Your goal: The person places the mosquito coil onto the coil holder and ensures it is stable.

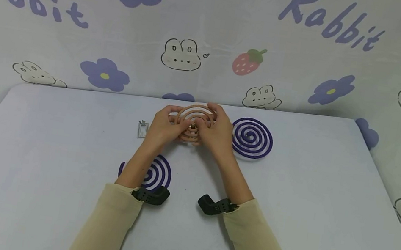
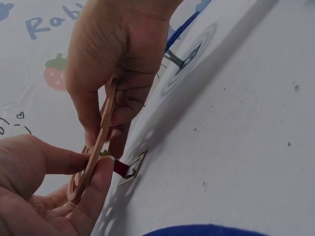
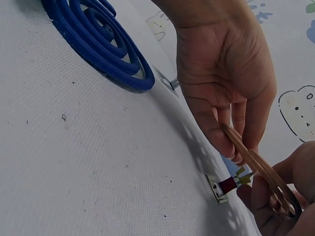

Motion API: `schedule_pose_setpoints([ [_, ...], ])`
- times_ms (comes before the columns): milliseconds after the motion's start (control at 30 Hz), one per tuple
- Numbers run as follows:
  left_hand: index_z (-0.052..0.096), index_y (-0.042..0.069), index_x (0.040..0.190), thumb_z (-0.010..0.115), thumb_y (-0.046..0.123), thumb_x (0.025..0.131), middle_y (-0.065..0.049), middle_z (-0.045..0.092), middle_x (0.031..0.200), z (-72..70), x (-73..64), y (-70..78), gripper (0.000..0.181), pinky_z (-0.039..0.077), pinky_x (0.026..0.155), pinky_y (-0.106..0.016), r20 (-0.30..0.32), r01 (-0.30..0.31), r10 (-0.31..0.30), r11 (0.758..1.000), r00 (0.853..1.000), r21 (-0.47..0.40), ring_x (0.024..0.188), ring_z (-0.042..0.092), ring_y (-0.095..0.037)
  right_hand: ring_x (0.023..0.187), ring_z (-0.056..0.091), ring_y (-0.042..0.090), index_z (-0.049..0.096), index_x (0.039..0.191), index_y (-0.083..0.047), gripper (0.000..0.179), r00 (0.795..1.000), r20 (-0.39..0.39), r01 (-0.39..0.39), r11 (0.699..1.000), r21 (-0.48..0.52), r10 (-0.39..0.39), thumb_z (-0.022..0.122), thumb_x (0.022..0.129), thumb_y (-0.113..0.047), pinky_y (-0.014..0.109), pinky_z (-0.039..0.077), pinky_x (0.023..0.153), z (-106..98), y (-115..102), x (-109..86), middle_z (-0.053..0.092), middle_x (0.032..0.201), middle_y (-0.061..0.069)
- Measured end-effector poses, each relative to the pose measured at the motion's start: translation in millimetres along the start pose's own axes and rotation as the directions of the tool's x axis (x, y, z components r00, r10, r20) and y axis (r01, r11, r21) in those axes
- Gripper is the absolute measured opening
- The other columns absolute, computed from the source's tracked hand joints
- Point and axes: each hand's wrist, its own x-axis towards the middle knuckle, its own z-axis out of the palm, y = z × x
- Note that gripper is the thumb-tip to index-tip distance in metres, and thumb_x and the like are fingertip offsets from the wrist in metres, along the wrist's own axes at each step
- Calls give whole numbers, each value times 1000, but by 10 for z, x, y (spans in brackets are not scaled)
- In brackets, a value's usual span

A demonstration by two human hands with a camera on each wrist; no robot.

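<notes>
Both hands hold a brown mosquito coil (image 1: 198, 106) over the table, tilted, its rings facing the head camera. My left hand (image 1: 164, 127) grips the left side of the coil, thumb near its middle. On the right side my right hand (image 1: 218, 132) pinches it, the two thumbs almost meeting. Between the thumbs shows a small metal stand (image 3: 216, 189) with a flat base on the table, a dark red upright and a yellowish tip right at the coil's centre. Seen edge-on in the left wrist view, the coil (image 2: 102, 130) leans beside this stand (image 2: 133, 168).
A dark blue coil (image 1: 250, 155) sits raised on a stand to the right. Another blue coil (image 1: 167, 176) lies under my left forearm. A small metal stand (image 1: 142, 129) is left of my left hand. Behind the white table (image 1: 331, 182) hangs a patterned cloth (image 1: 221, 29).
</notes>
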Motion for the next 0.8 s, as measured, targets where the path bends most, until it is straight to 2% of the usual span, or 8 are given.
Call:
schedule_pose_setpoints([
  [367,52,3,150,73,16,100,-27,71,129,3,-4,5,55,54,64,-20,-10,12,-12,1000,1000,16,86,68,-17,106,71,34,61,143,-2,54,1000,-13,-21,1000,-14,21,76,92,-12,43,55,90,21,3,-13,75,118,24],
  [500,53,2,149,73,16,100,-27,71,130,0,3,-6,55,54,73,-23,-16,8,-7,999,1000,34,99,71,-25,104,71,33,61,142,-3,54,999,-22,-24,1000,-5,24,77,92,-12,41,55,89,35,7,-18,75,117,23],
  [567,54,2,148,73,15,99,-28,71,131,-3,7,-12,54,52,75,-22,-26,1,-1,999,1000,36,103,70,-25,103,71,33,61,142,-2,54,1000,-23,-21,1000,4,21,78,91,-12,39,54,87,45,7,-24,75,117,23],
  [800,55,-2,145,72,9,99,-31,72,126,-38,24,-12,51,49,70,-14,-37,-1,1,1000,999,3,88,63,-11,105,70,32,61,142,-2,55,999,-8,-35,999,22,35,78,91,-14,41,55,91,91,6,-30,75,120,24],
])
